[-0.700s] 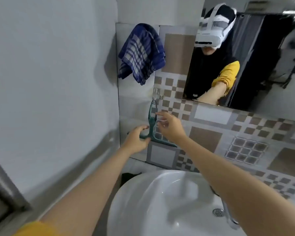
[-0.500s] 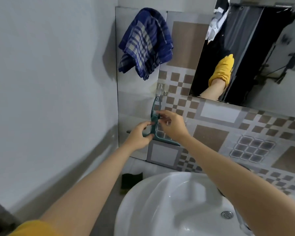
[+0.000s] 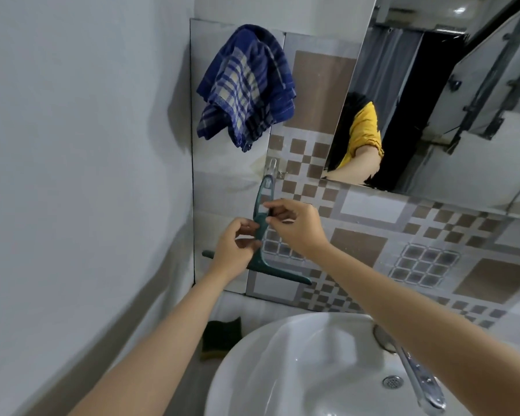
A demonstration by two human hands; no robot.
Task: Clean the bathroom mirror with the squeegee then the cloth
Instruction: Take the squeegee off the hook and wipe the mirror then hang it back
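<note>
A green squeegee (image 3: 260, 235) hangs on the far wall, with its loop end up by a small clear hook (image 3: 272, 166) and its long blade (image 3: 278, 273) at the bottom. The blade sticks out left and right, lying close along the tiles (image 3: 357, 244).

Both hands are on the squeegee's handle. The left hand (image 3: 237, 247) comes from the left, and its fingers curl around the lower part of the handle, just above the blade. The right hand (image 3: 294, 225) comes from the right, and its thumb and first fingers pinch the handle a little higher up. Both grips are closed on the handle, but I cannot tell how tight they are.

A blue checked cloth (image 3: 246, 85) hangs up high on the wall, above the squeegee and well apart from both hands. The mirror (image 3: 433, 100) is up and to the right. Its left edge slants down near the hook, and its bottom edge runs along just above the right hand.

A plain gray wall (image 3: 72, 145) is close on the left, so there is not much room on that side. The white sink (image 3: 282, 355) is near and below the arms, with a silver tap (image 3: 418, 376) on its right. A dark sponge (image 3: 221, 334) lies beside the sink's left rim. There is open air between the hands and the sink.
</note>
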